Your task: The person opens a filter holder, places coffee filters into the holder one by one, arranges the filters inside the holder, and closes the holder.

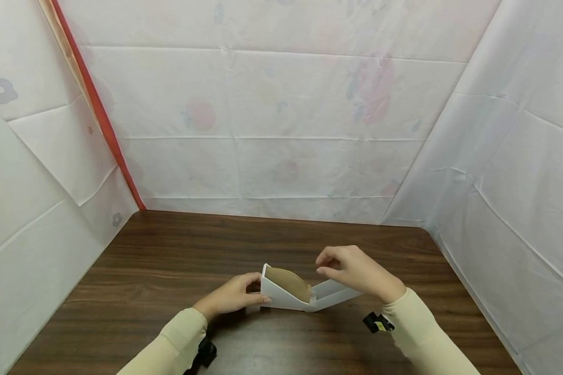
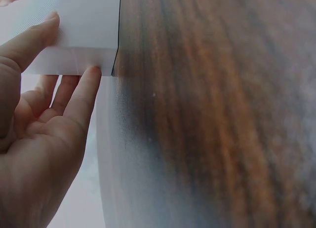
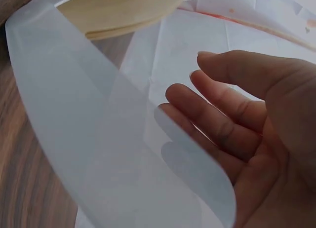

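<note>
A white box [image 1: 280,298] sits on the table with a stack of brown paper coffee filters [image 1: 288,283] standing inside it. Its translucent lid [image 1: 340,298] is swung open and slants out to the right. My left hand [image 1: 231,295] holds the box's left end, thumb on the front face and fingers at the end. In the left wrist view the thumb and a fingertip touch the white box [image 2: 86,25]. Over the lid hovers my right hand [image 1: 358,271], fingers loosely curled with nothing between them. The right wrist view shows the lid [image 3: 98,119] partly covering those fingers.
The dark wood table [image 1: 169,250] extends around the box. Pale patterned sheeting [image 1: 281,120] hangs behind it and on both sides. A red strip [image 1: 98,109] runs down the left back corner.
</note>
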